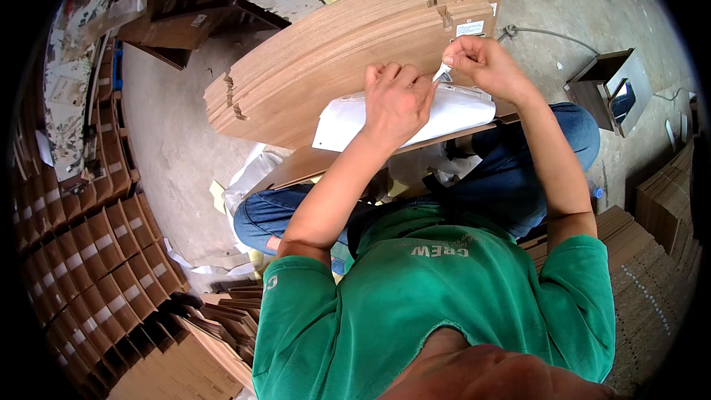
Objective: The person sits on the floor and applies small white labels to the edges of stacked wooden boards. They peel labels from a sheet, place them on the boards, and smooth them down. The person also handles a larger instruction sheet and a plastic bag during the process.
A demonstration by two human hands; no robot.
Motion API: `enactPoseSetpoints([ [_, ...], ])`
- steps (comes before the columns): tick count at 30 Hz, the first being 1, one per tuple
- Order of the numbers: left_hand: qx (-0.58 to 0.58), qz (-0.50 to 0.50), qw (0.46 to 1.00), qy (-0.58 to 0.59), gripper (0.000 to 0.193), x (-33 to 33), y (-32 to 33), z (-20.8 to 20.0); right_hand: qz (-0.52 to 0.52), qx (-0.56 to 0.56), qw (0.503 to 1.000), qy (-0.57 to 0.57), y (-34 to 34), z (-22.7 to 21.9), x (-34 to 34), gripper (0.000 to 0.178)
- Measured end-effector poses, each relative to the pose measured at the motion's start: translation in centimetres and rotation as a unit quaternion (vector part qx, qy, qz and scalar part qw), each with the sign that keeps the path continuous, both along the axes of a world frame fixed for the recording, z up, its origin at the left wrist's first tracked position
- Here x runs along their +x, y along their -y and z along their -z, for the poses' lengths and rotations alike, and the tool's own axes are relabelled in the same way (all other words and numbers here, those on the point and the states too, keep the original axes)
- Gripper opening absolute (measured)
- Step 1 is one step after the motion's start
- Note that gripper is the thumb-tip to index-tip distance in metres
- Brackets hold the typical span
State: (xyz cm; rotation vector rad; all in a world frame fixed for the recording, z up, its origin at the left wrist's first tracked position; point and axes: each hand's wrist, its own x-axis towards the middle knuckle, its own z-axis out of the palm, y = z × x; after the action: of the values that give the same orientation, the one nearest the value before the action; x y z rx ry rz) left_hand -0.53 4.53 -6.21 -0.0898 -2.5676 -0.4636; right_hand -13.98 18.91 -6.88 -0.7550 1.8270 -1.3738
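Note:
Across my lap lies a curved white paper sheet (452, 112), with a few small markings along its far edge. My left hand (400, 104) bends its fingers over that far edge and grips the sheet. Just right of it, my right hand (483, 67) pinches a small white label (442, 72) between thumb and fingertips, close to the sheet's edge. Beyond both hands leans a stack of brown flat cardboard pieces (326, 67) with notched ends. White labels (470, 28) show on the stack's right end, near my right hand.
Cardboard grid dividers (96, 259) stand at the left, below a worn white metal frame (70, 81). More cardboard stacks (644, 274) sit at the right. A small open box (611, 92) and a grey cord (552, 32) lie on the concrete floor (548, 0).

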Motion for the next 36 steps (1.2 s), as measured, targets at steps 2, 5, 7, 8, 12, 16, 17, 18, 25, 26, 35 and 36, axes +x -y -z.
enactPoseSetpoints([
  [2, -0.022, -0.002, 1.0, -0.003, 0.011, 0.1, 0.1, -0.2, 0.014, -0.026, 0.999, -0.017, 0.2, 0.1, 0.4, 0.015],
  [5, -0.043, -0.002, 0.999, -0.018, 0.012, 0.0, 0.1, -0.2, 0.024, -0.023, 0.999, -0.021, 0.3, -0.4, 0.7, 0.014],
  [7, -0.046, -0.002, 0.999, -0.029, 0.012, 0.0, 0.1, -0.2, 0.028, -0.029, 0.999, -0.024, 0.2, -0.7, 0.8, 0.013],
  [8, -0.045, -0.003, 0.998, -0.033, 0.012, 0.0, 0.2, -0.2, 0.03, -0.031, 0.999, -0.026, 0.2, -0.8, 0.9, 0.013],
  [12, -0.049, -0.025, 0.998, -0.019, 0.009, 0.1, 0.1, -0.3, 0.047, -0.04, 0.998, -0.006, 0.1, -1.0, 1.2, 0.012],
  [16, -0.058, -0.033, 0.998, -0.017, 0.008, 0.2, 0.0, -0.5, 0.066, -0.042, 0.997, -0.006, 0.2, 0.0, 1.7, 0.012],
  [17, -0.062, -0.033, 0.997, -0.013, 0.008, 0.3, 0.0, -0.6, 0.07, -0.036, 0.997, -0.005, 0.2, 0.2, 1.7, 0.011],
  [18, -0.066, -0.032, 0.997, -0.009, 0.008, 0.3, 0.0, -0.6, 0.078, -0.033, 0.996, -0.005, 0.3, 0.2, 1.8, 0.011],
  [25, -0.09, -0.022, 0.996, -0.005, 0.008, 0.6, -0.1, -0.7, 0.111, -0.015, 0.994, -0.018, 0.5, 0.8, 2.5, 0.012],
  [26, -0.095, -0.02, 0.995, 0.0, 0.008, 0.8, -0.1, -0.7, 0.115, -0.019, 0.993, -0.028, 0.4, 1.0, 2.5, 0.013],
  [35, 0.35, -0.119, 0.919, 0.137, 0.043, 0.7, 0.0, -0.4, 0.107, 0.014, 0.993, 0.043, -2.1, 0.6, -2.2, 0.016],
  [36, 0.5, -0.134, 0.838, 0.173, 0.055, -0.2, 0.1, -0.5, 0.101, 0.027, 0.993, 0.055, -2.3, 0.8, -2.4, 0.016],
])
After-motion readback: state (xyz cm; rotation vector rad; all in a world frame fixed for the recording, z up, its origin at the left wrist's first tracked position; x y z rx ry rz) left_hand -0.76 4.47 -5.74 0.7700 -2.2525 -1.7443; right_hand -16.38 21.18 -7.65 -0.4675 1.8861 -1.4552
